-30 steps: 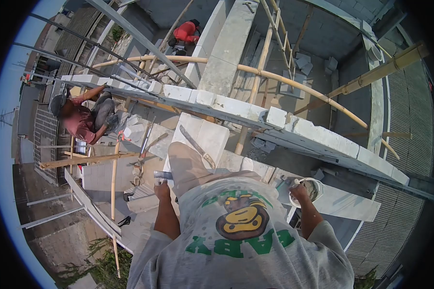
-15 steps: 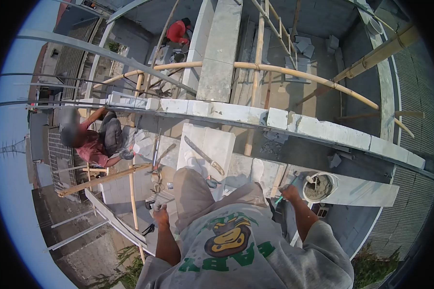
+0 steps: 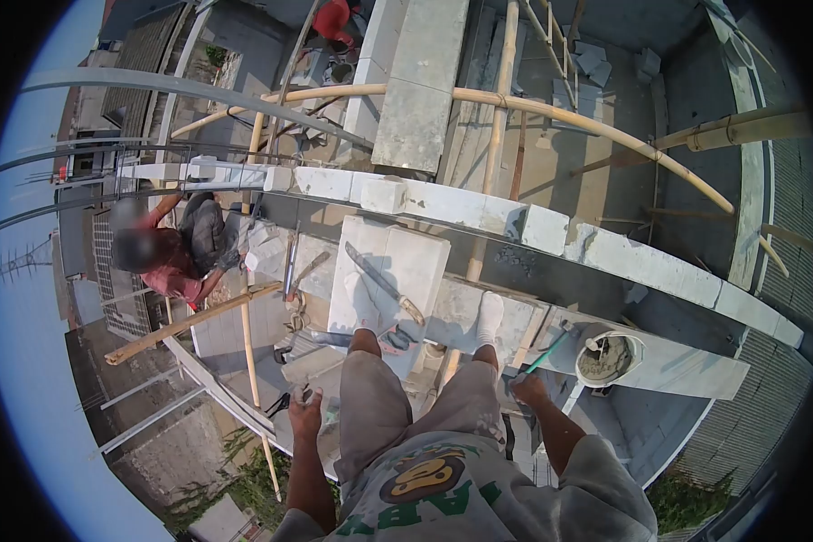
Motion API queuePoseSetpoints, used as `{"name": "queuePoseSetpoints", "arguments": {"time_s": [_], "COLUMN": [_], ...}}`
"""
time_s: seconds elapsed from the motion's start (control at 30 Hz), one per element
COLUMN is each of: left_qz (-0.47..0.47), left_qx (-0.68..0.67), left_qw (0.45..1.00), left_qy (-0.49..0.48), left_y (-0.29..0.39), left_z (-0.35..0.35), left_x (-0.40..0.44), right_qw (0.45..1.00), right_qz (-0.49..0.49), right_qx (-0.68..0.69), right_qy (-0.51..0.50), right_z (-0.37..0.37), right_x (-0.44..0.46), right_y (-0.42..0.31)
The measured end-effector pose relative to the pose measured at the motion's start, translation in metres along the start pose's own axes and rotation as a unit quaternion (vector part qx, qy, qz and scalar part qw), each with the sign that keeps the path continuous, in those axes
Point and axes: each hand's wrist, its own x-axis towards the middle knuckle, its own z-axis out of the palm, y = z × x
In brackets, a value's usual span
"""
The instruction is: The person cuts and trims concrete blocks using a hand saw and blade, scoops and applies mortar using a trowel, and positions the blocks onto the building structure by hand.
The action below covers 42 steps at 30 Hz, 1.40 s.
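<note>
Here's the teal-handled tool (image 3: pixel 547 352), just left of the mortar bucket (image 3: pixel 640 361), its lower end at your right hand (image 3: pixel 530 390); those fingers look curled around the handle, so a firm, relaxed grip should serve you well. Its far end is hard to make out, so mind where it points. The bucket sits on a pale plank (image 3: pixel 709 370), and a sideways knock could tip it: lift the tool clear of the rim rather than dragging it across. Over on the other side, your left hand (image 3: pixel 305 411) hangs beside your knee, something greyish at its fingertips; can't tell whether it's gripped. Between your feet and the block wall (image 3: pixel 501 212), a long blade (image 3: pixel 370 268) lies on a white slab (image 3: pixel 429 257), so step carefully around it.
</note>
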Motion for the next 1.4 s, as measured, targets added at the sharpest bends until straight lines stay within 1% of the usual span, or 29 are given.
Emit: {"name": "queuePoseSetpoints", "arguments": {"time_s": [0.07,0.17,0.23,0.27,0.33,0.43,0.53,0.57,0.67,0.73,0.77,0.83,0.93,1.0,1.03,1.07,1.13,1.2,1.27,1.37,1.4], "left_qz": [0.014,0.024,0.04,0.047,0.057,0.082,0.111,0.121,0.046,0.075,0.09,0.078,0.073,0.075,0.077,0.079,0.084,0.084,0.076,0.025,0.01], "left_qx": [0.004,0.107,0.122,0.131,0.107,0.078,0.034,0.016,-0.059,-0.029,-0.013,-0.027,-0.067,-0.1,-0.116,-0.13,-0.141,-0.165,-0.199,-0.244,-0.284], "left_qw": [1.0,0.994,0.991,0.99,0.992,0.994,0.993,0.993,0.997,0.997,0.996,0.996,0.995,0.992,0.99,0.988,0.986,0.981,0.976,0.969,0.958], "left_qy": [0.004,-0.017,-0.024,-0.027,-0.017,-0.006,-0.002,-0.001,0.007,0.017,0.023,0.024,0.021,0.019,0.02,0.021,0.04,0.051,0.051,0.042,0.028], "left_y": [0.003,0.008,-0.011,-0.022,-0.024,-0.012,-0.008,-0.008,0.005,-0.007,-0.013,0.002,0.01,0.014,0.018,0.018,0.006,0.0,0.001,-0.001,0.006], "left_z": [0.007,0.012,0.02,0.023,0.028,0.033,0.034,0.034,0.035,0.034,0.034,0.031,0.029,0.031,0.031,0.03,0.038,0.045,0.05,0.056,0.054], "left_x": [0.0,-0.003,0.001,0.003,0.002,0.001,0.003,0.004,0.001,0.007,0.009,0.003,0.004,0.003,0.002,-0.001,0.005,0.011,0.013,0.022,0.02], "right_qw": [0.996,0.994,0.986,0.978,0.945,0.918,0.883,0.885,0.885,0.877,0.894,0.925,0.944,0.991,0.999,1.0,0.999,0.999,0.999,0.993,0.997], "right_qz": [-0.027,-0.018,-0.142,-0.168,-0.22,-0.275,-0.298,-0.3,-0.307,-0.313,-0.297,-0.264,-0.226,-0.103,-0.038,-0.01,-0.022,-0.014,0.014,0.09,0.043], "right_qx": [0.012,0.044,-0.073,-0.127,-0.233,-0.251,-0.307,-0.306,-0.311,-0.329,-0.306,-0.257,-0.212,-0.075,-0.005,0.002,-0.028,-0.029,0.0,0.036,0.029], "right_qy": [-0.084,-0.097,-0.04,-0.006,0.063,0.137,0.195,0.186,0.162,0.155,0.136,0.095,0.109,0.039,0.003,-0.013,-0.009,0.008,0.032,0.065,0.058], "right_z": [-0.019,-0.019,-0.021,-0.024,-0.03,-0.024,-0.026,-0.028,-0.036,-0.046,-0.051,-0.063,-0.08,-0.092,-0.098,-0.104,-0.116,-0.122,-0.117,-0.109,-0.112], "right_x": [0.015,0.032,0.037,0.037,0.039,0.035,0.028,0.028,0.027,0.032,0.035,0.04,0.044,0.049,0.051,0.052,0.045,0.044,0.048,0.051,0.048], "right_y": [-0.007,0.0,0.013,0.017,0.027,0.049,0.055,0.055,0.052,0.043,0.038,0.026,0.011,0.001,-0.002,-0.005,-0.01,-0.011,0.0,0.018,0.024]}}
